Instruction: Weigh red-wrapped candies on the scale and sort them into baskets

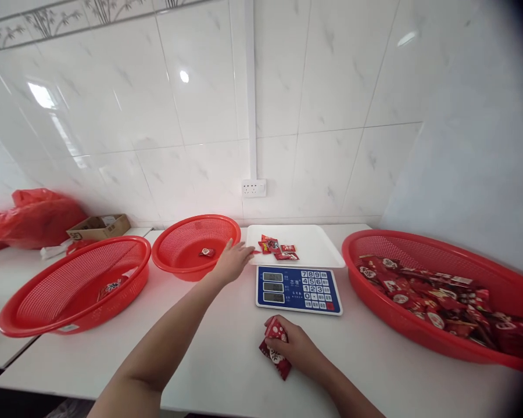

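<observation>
My left hand [234, 261] is stretched out over the gap between the middle red basket [169, 264] and the white weighing tray [316, 247]. Its fingers are extended, with the tips at the tray's left edge beside a sliver of red. Several small red snack packets [279, 247] lie on the tray. Below the scale's blue keypad panel [294, 290], my right hand [294, 345] is closed around red snack packets [275, 351], held just over the white table. How many packets it holds is partly hidden by the fingers.
A large red basket [422, 331] full of packets stands on the right. Another red basket [74, 319] on the left holds a packet [112, 286], and one packet [207, 252] lies in the middle basket. Behind are a cardboard box [98, 231], red bags [39, 217] and a tiled wall.
</observation>
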Available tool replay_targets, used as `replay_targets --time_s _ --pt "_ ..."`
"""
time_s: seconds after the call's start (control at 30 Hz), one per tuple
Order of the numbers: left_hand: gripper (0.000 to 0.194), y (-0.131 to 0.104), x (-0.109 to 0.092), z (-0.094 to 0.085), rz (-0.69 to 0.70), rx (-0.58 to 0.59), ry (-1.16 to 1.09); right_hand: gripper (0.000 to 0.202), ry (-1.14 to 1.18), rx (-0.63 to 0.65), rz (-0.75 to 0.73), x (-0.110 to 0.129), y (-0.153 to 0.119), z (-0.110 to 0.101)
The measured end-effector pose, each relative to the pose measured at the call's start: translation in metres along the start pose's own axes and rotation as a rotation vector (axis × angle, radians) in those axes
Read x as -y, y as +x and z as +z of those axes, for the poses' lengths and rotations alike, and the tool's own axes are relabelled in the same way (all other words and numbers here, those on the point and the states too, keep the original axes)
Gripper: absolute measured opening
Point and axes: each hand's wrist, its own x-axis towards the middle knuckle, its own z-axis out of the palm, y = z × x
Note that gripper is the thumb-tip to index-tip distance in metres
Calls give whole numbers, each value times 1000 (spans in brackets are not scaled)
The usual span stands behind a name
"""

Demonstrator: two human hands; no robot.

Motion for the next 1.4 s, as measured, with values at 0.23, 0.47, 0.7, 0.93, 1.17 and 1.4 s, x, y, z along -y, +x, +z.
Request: replay_targets --time_s 0.23,0.47,0.7,0.93,1.17,1.4 --pt "50 -22 21 -17 -317 -290 70 25 22 -17 -56 -6 2 0" --pt "49 -97 -61 40 -24 -40 -485 28 72 -129 -155 -9 5 4" --pt "71 -106 -93 76 -125 125 -842 41 283 -340 -139 -11 5 3" --pt "60 -103 -90 87 -276 193 -1270 44 299 -349 -130 -8 3 5" --pt "56 -104 -80 90 -307 173 -1318 48 196 -314 -137 -6 0 4" --pt "49 -104 -73 84 -250 204 -1350 31 53 -309 -213 -11 0 8"
